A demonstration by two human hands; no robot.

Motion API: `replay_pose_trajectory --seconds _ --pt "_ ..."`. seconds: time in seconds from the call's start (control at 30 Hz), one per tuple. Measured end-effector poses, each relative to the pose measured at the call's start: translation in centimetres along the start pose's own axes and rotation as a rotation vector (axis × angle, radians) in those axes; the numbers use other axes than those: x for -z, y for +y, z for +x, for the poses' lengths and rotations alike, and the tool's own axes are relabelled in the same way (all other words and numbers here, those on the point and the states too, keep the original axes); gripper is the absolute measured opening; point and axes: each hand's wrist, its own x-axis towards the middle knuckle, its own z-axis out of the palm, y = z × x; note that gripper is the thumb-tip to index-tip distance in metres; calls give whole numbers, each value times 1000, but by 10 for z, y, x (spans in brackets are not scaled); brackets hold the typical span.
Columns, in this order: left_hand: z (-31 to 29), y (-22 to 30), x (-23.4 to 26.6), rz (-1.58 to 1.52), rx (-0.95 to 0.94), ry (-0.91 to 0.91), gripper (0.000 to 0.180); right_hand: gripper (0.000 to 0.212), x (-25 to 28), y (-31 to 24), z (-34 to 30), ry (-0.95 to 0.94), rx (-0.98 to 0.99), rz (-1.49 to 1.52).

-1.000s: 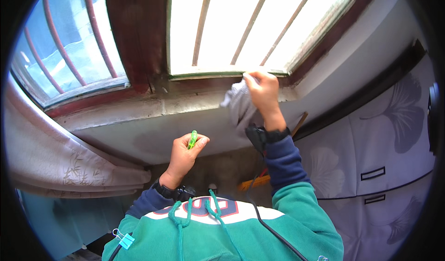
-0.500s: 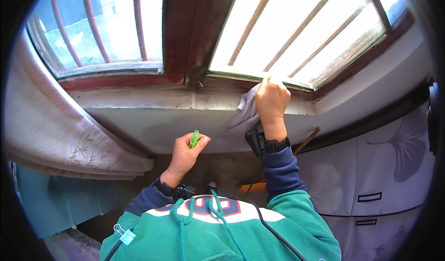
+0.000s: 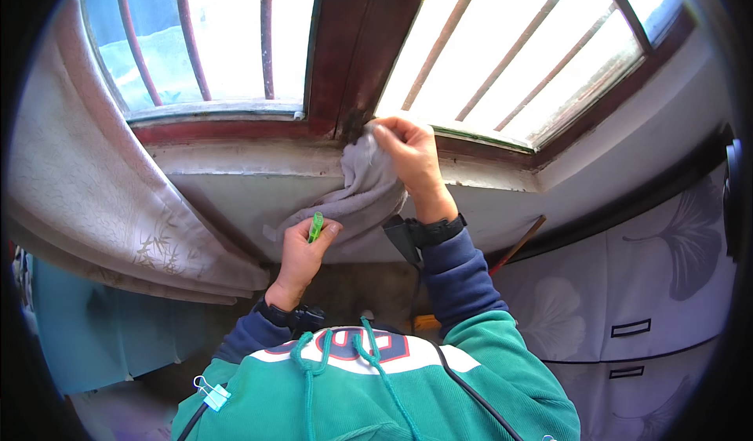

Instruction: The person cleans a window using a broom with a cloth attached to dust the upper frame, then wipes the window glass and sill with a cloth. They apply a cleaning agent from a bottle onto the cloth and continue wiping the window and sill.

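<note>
My right hand (image 3: 416, 157) pinches a grey-white cloth (image 3: 367, 176) at the foot of the dark red window post (image 3: 357, 49). The cloth hangs in folds from the fingers over the sill's front edge, down the wall. Lower and to the left, my left hand (image 3: 298, 257) is closed around a small bright green plastic thing (image 3: 315, 227). Only its top end sticks out above the fist, so its kind cannot be made out. The left hand is just below the hanging cloth; whether they touch I cannot tell.
The worn white sill (image 3: 243, 161) runs below the barred panes. A pale curtain (image 3: 118, 182) hangs at the left, over a light blue surface (image 3: 102, 339). At the right stand a wooden stick (image 3: 519, 245) and a grey-white leaf-patterned cabinet (image 3: 584, 300).
My right hand has moved left along the sill with the cloth, from the right pane to the post. The left hand, still around the green thing, has shifted slightly left.
</note>
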Motion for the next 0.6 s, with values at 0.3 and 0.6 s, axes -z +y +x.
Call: replay_pose_trajectory --seconds 0.3,0.6 --pt "2 6 -8 23 -71 19 14 18 51 19 -62 -92 -110 657" --pt "7 -6 -42 22 -15 -79 11 15 168 17 -133 418 -68 265"
